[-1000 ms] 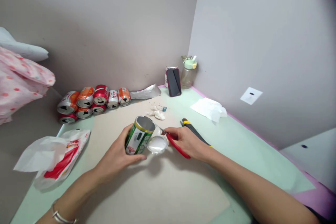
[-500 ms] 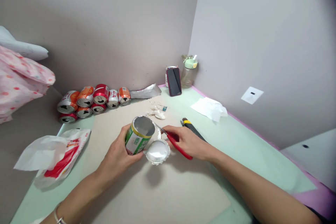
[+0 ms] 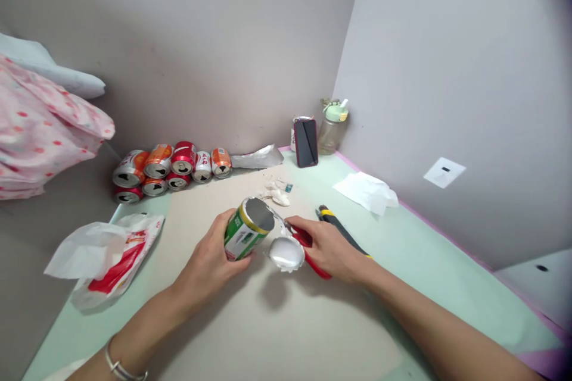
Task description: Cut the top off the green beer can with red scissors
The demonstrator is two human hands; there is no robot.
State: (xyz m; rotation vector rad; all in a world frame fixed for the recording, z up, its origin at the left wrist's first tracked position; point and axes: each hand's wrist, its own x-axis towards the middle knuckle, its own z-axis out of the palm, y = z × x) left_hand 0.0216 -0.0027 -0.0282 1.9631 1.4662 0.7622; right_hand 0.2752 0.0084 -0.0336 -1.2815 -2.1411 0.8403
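Note:
My left hand (image 3: 209, 263) is wrapped round a green and yellow drink can (image 3: 245, 232), tilted with its cut-open end facing up and right. A round silver can end (image 3: 286, 253) hangs beside that opening, still joined to the can by a thin strip. My right hand (image 3: 329, 248) grips red-handled scissors (image 3: 308, 246), whose blades reach to the can's rim. Both hands are above a beige board (image 3: 268, 321) on the pale green table.
Several red and orange cans (image 3: 172, 168) lie stacked at the back wall beside a flattened silver sheet (image 3: 258, 158). A phone (image 3: 306, 142), a bottle (image 3: 331, 127), a white tissue (image 3: 367, 191), a black and yellow knife (image 3: 339, 228) and a plastic bag (image 3: 105, 255) lie around.
The can has tipped further toward the right and the silver end has swung lower beside it. The scissors stay at the rim. The view has shifted a little rightwards.

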